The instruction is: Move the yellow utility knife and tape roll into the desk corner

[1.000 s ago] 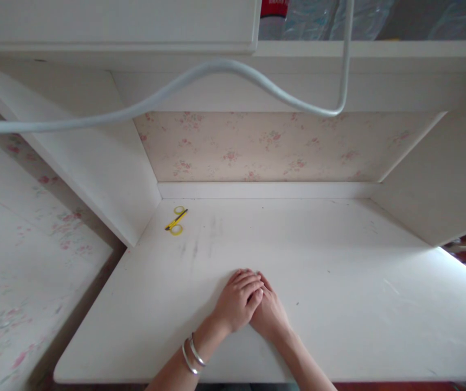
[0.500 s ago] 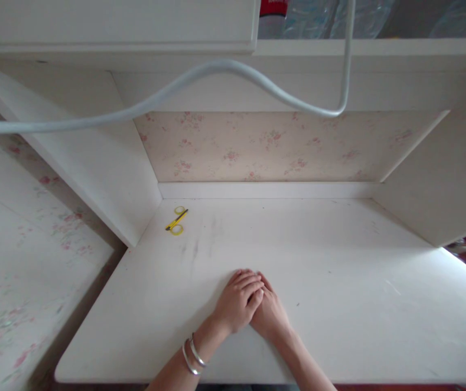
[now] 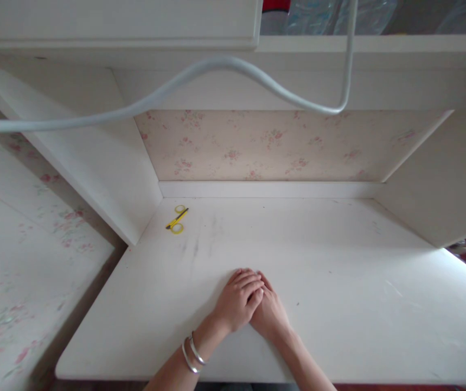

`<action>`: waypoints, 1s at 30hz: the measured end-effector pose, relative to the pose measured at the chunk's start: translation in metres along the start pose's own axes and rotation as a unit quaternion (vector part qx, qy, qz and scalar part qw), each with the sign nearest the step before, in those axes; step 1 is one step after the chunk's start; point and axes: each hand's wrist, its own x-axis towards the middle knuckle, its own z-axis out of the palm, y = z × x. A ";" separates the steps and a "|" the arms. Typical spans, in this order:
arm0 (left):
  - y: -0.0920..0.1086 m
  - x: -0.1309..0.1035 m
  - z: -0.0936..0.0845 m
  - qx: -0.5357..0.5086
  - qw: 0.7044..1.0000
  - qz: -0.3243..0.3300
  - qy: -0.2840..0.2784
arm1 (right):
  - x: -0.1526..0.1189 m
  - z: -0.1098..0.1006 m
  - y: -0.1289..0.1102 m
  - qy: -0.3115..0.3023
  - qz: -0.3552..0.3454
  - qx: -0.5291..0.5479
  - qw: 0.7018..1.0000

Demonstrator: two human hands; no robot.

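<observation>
My left hand point(image 3: 237, 298) lies over my right hand point(image 3: 270, 313) near the front middle of the white desk point(image 3: 363, 304). The left fingers rest extended across the back of the right hand, with no object in them. Most of the right fingers are hidden underneath; one finger's edge shows, stretched forward on the desktop. Two silver bangles point(image 3: 192, 353) circle my left wrist. Farther back on the left lies a slim yellow and black tool point(image 3: 177, 218), like a utility knife. A yellow ring point(image 3: 180, 208) and another yellow ring point(image 3: 177, 228), like small tape rolls, lie beside it.
White side panels point(image 3: 106, 168) bound the desk at left and right, with floral wallpaper point(image 3: 265, 144) behind. A white cable point(image 3: 224, 62) hangs across the upper view. Above is a shelf point(image 3: 371, 43) with clear plastic items.
The view has shifted very slightly. Both hands and the yellow items stay in the same places on the desk.
</observation>
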 end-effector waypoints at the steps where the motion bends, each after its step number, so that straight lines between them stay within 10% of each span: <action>1: 0.000 0.000 0.000 0.000 1.000 0.002 0.001 | 0.000 0.000 0.000 -0.001 0.000 0.000 1.000; 30: 0.000 0.001 -0.001 -0.003 1.000 0.000 -0.003 | 0.000 0.001 0.000 0.006 0.002 0.012 1.000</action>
